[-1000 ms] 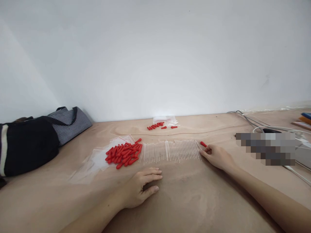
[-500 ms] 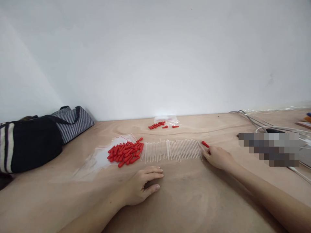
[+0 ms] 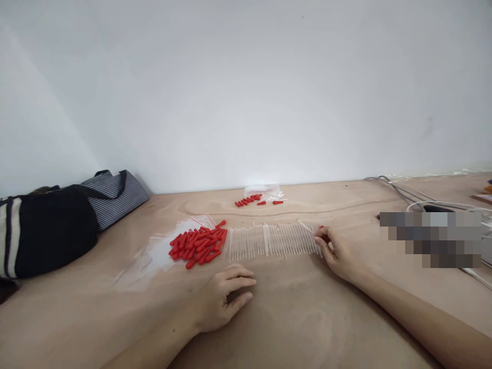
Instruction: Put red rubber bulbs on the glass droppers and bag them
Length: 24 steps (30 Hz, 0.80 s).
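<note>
The background is filled by a pale wall (image 3: 292,102), below which a wooden tabletop (image 3: 303,320) is spread. At the far left a black bag (image 3: 57,230) is set down beside a striped cloth, and at the right some cables (image 3: 402,190) are bunched. The left hand (image 3: 221,297) is rested on the wood with finger and thumb apart and nothing held. The right hand (image 3: 340,251) is brought to the right end of the tubes, its thumb and forefinger drawn close; whether a tube is pinched between them cannot be told. Plastic bags (image 3: 146,271) are heaped at the left, partly covered by a pile of red bulbs (image 3: 198,243). Between pile and right hand, clear tubes (image 3: 265,240) are laid side by side in a row, one slanted toward the fingertips. Farther back, a smaller group of bulbs (image 3: 246,201) is placed near the wall. Smallest of all, a red tip (image 3: 322,227) is glimpsed behind the right fingers. The row could be knocked askew if the slanted tube were dragged across its neighbours; thin tubes could be rolled, or cracked by too hard a squeeze.
</note>
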Tool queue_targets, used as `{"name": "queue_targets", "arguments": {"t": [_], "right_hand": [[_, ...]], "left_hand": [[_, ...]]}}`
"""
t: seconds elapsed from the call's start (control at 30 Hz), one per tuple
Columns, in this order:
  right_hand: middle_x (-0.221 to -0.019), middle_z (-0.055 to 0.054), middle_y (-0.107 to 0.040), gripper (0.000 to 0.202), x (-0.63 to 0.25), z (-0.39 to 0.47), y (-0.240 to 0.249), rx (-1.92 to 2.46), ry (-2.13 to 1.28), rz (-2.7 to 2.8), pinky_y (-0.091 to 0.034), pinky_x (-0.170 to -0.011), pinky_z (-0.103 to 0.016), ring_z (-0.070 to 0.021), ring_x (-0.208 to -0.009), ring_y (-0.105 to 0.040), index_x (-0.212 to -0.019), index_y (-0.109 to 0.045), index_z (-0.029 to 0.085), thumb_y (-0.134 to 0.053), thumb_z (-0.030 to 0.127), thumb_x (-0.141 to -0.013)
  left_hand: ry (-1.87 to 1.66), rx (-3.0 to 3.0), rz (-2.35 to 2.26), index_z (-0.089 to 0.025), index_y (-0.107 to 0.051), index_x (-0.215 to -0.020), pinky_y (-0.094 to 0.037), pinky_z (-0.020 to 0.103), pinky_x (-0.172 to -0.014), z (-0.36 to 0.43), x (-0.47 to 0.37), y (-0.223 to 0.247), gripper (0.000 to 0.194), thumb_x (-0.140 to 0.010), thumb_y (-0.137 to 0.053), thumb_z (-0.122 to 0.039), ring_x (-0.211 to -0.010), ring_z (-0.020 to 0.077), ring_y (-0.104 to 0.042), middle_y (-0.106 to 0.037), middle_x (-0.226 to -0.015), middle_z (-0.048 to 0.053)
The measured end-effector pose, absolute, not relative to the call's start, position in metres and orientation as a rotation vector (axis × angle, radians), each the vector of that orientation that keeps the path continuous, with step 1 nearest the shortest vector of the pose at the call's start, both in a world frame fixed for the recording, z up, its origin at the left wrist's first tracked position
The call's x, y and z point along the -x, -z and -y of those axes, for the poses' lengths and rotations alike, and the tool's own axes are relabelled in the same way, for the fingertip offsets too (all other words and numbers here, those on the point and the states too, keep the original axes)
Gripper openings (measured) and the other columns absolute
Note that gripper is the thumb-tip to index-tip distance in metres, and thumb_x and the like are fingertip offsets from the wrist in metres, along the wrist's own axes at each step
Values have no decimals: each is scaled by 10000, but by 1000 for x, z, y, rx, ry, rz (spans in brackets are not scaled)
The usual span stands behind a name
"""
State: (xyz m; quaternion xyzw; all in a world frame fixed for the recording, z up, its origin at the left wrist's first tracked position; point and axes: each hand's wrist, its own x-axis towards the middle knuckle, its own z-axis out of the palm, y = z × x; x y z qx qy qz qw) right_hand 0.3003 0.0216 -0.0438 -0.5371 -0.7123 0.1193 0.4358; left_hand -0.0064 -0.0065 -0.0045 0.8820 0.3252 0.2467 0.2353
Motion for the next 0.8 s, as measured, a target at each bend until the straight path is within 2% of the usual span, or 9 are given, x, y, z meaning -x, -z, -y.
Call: {"name": "queue_targets", "arguments": {"t": [0.1, 0.2, 0.47, 0.63, 0.8], "right_hand": [[-757, -55, -581, 226, -294, -19, 48, 1266, -314, 1743, -427, -661, -332, -187, -685, -531, -901, -534, 217, -393, 377, -826], [-815, -62, -614, 247, -293, -18, 51, 1215, -344, 1721, -435, -731, -364, -200, -735, -563, -965, -589, 238, -433, 356, -815], [-850, -25, -680, 182, -291, -22, 54, 1210, -521, 1499, -470, -750, -401, -220, -781, -615, -859, -672, 270, -574, 362, -736], [-777, -23, -682, 128, -286, -31, 53, 1225, -549, 1478, -469, -723, -397, -223, -749, -617, -709, -669, 263, -624, 381, -687], [-743, -36, -660, 178, -282, -40, 52, 1249, -491, 1617, -454, -703, -362, -203, -732, -599, -681, -604, 225, -554, 385, -744]], "left_hand": [[-993, -2525, -1184, -241, -692, -825, -395, 352, -786, -5, 12, 5, 162, -774, -540, -256, -791, 209, -547, -654, -812, 63], [-1157, -2575, -1505, -233, -688, -813, -351, 374, -800, -23, 21, 4, 159, -757, -549, -287, -846, 240, -517, -644, -836, 71], [-948, -2730, -1802, -254, -649, -958, -287, 399, -819, -52, 27, 6, 245, -785, -498, -339, -925, 266, -508, -647, -968, 63], [-873, -2736, -1795, -267, -658, -920, -268, 415, -808, -58, 27, 12, 224, -794, -485, -335, -884, 264, -523, -671, -933, 53], [-851, -2757, -1809, -248, -666, -854, -269, 407, -779, -58, 27, 14, 213, -809, -468, -314, -862, 256, -534, -679, -895, 49]]}}
